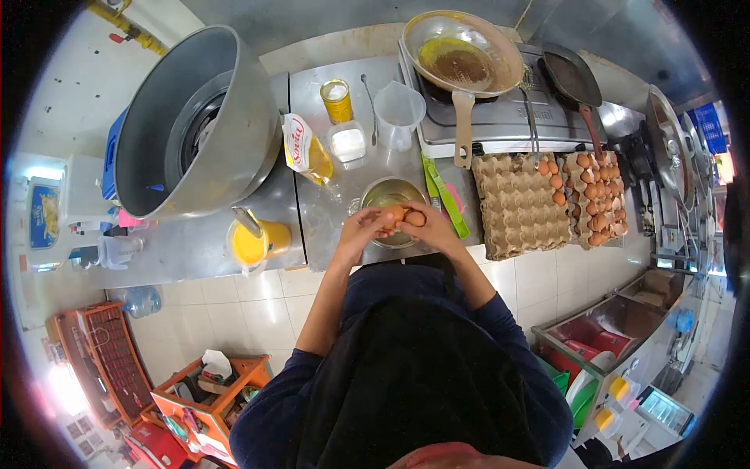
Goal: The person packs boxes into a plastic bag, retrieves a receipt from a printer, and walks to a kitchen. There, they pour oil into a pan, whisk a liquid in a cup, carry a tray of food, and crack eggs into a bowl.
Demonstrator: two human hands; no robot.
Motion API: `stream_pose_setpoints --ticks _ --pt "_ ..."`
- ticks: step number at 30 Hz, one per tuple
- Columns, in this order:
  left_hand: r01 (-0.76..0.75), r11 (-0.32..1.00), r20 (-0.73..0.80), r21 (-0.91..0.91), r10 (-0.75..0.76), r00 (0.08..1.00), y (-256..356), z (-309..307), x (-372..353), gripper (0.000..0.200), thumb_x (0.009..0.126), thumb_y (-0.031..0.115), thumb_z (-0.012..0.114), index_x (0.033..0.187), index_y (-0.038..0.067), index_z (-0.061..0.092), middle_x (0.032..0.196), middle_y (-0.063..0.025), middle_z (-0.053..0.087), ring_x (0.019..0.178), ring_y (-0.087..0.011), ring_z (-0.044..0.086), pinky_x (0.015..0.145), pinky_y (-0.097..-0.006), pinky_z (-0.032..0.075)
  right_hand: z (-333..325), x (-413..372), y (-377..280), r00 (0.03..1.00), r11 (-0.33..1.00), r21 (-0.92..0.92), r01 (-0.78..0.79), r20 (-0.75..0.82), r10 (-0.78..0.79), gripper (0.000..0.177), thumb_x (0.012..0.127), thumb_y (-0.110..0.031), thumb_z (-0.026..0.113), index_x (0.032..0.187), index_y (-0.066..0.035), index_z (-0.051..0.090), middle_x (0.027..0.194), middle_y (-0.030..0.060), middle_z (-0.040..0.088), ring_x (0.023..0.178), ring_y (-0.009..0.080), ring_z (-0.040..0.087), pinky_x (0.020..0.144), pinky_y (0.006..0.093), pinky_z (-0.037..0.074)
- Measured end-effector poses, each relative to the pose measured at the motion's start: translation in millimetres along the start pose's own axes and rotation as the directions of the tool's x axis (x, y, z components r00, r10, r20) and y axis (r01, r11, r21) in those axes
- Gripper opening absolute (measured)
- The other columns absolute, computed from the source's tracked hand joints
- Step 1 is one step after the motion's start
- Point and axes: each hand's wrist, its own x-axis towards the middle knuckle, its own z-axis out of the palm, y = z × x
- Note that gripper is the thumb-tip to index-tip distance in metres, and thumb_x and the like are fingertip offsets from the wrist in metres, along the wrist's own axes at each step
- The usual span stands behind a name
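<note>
Both hands meet above a metal bowl [388,186] at the counter's front edge. My left hand [361,232] has its fingers closed round a brown egg [395,214]. My right hand [436,228] is closed on a second brown egg [415,218], close beside the first. Whether either shell is cracked is too small to tell. Part of the bowl is hidden beneath the hands. To the right of it lies a bright green strip-shaped item [447,199]. Farther right are a cardboard egg tray [512,207] with a few eggs at its edge and another tray of eggs [595,199].
At left stand a large metal pot [254,148] and a jug of yellow liquid [269,238]. A Sovia pouch [306,148], yellow can [336,102], white-filled container [348,142], long spoon [371,109] and clear measuring jug [398,117] sit behind the bowl. A frying pan [500,59] rests on the stove [500,125].
</note>
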Motion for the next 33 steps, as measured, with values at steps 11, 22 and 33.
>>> stream_pose_setpoints --ticks 11,22,33 --pt "-0.41 0.72 -0.069 0.56 0.534 0.842 -3 14 5 0.04 0.072 0.005 0.071 0.111 -0.001 0.062 0.086 -0.009 0.061 0.071 -0.0132 0.062 0.064 -0.0232 0.051 26 9 2 0.78 0.845 -0.448 0.291 -0.401 -0.481 0.039 0.069 -0.019 0.071 0.101 0.001 0.063 0.09 0.0193 0.066 0.083 0.0286 0.065 0.075 0.0328 0.05" --pt "-0.472 0.518 0.058 0.713 0.628 0.776 -1 7 10 0.051 0.068 0.0 0.069 0.118 0.0 0.057 0.092 -0.0118 0.06 0.069 -0.0167 0.061 0.065 -0.0258 0.051 26 20 20 0.802 0.841 -0.414 0.348 -0.333 -0.496 0.043 0.071 -0.016 0.069 0.111 -0.001 0.061 0.097 0.0196 0.065 0.087 0.0282 0.065 0.078 0.0328 0.05" --pt "-0.506 0.505 0.134 0.7 0.602 0.787 2 7 11 0.051 0.068 0.002 0.066 0.118 0.004 0.057 0.096 -0.013 0.058 0.078 -0.0222 0.059 0.071 -0.0294 0.05 19 17 25 0.749 0.782 -0.471 0.407 -0.319 -0.582 0.045 0.073 -0.016 0.067 0.115 -0.004 0.059 0.096 0.0196 0.064 0.09 0.0324 0.062 0.081 0.0356 0.048"
